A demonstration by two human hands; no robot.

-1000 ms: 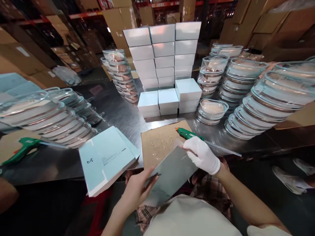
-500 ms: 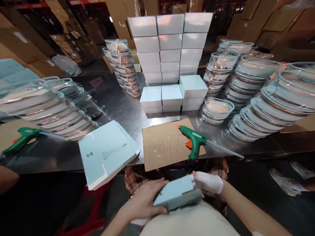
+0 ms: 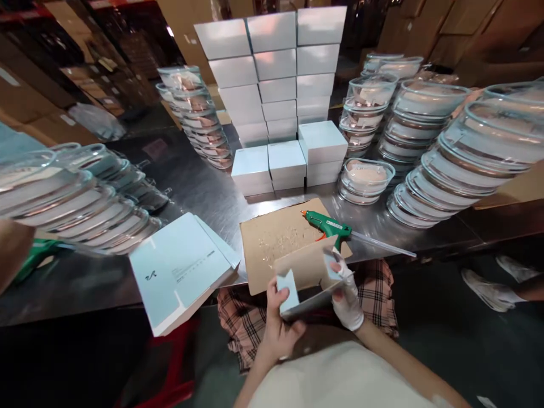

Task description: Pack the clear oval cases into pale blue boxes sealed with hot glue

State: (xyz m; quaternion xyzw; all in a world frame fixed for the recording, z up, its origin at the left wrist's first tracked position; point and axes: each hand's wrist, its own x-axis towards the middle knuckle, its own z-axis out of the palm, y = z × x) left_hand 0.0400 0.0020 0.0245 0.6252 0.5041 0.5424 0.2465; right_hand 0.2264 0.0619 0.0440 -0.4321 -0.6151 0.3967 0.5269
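A small light-blue cardboard box point(image 3: 305, 264), its brown inner side showing, is held above my lap with its flaps standing up. My left hand point(image 3: 278, 320) grips its left end, with fingers and thumb around the left flap. My right hand point(image 3: 347, 294), in a white fingerless glove or wrap, holds the right end. Just beyond the box lies a green glue gun point(image 3: 325, 222) with a clear glue stick, on a brown cardboard sheet point(image 3: 255, 243) spotted with glue. To the left rests a stack of flat light-blue box blanks point(image 3: 178, 266).
Finished-looking white boxes point(image 3: 276, 73) form a tall stack at the back of the metal table point(image 3: 204, 201). Stacks of clear oval containers point(image 3: 429, 192) stand right and left. At far left, a person's hand point(image 3: 15, 249) is near another green glue gun point(image 3: 36, 263).
The box has been raised from my lap toward the table edge and opened up, so its brown inside shows. Both hands rose with it, and the view shifted slightly.
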